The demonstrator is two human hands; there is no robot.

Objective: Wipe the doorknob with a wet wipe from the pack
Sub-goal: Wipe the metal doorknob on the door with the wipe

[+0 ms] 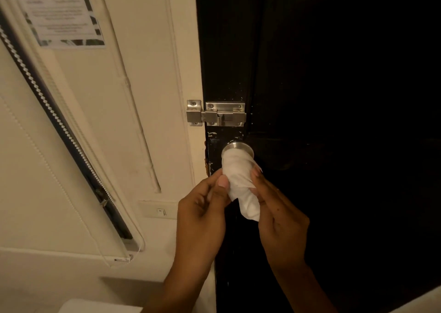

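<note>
Wiping was under way: the wet wipe (241,181) covered the doorknob (237,148), gripped by left hand (202,207) and right hand (279,215) fingers; completion undeterminable.

Brushed metal doorknob (235,147), soft cloth wipe (241,181), dark chipped door (334,98).

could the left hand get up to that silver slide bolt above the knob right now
Probably yes: nothing lies between the left hand and the silver metal slide bolt, but its fingers pinch the white wet wipe wrapped around the round metal doorknob.
</note>
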